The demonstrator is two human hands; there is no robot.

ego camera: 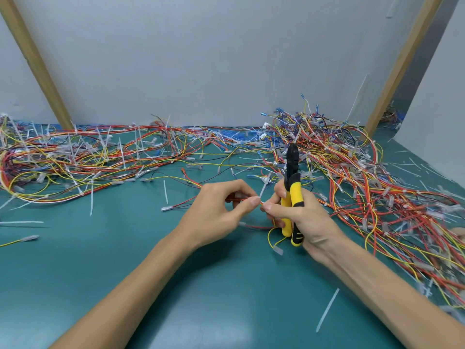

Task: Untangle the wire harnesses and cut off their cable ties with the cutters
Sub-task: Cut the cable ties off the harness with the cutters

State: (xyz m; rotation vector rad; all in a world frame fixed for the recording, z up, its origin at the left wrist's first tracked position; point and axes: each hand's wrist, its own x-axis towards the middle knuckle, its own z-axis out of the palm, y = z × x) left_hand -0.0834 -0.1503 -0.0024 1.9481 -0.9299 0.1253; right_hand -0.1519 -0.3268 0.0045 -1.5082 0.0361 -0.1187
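Note:
My left hand (221, 210) pinches a thin red and yellow wire harness (254, 226) between thumb and forefinger, just above the green mat. A white cable tie (264, 187) sticks up from the pinched spot. My right hand (299, 212) grips the yellow-handled cutters (293, 195) upright, black jaws pointing away from me and closed. Its thumb and forefinger also touch the same harness, right against my left fingertips. A yellow wire with a clear terminal (278, 250) hangs below the hands.
Tangled red, yellow and blue harnesses lie in a pile at the left (75, 162) and a bigger one at the right (364, 187). Loose cut ties (327, 309) are scattered on the green mat (125, 260). White wall panels with wooden posts (37, 64) stand behind.

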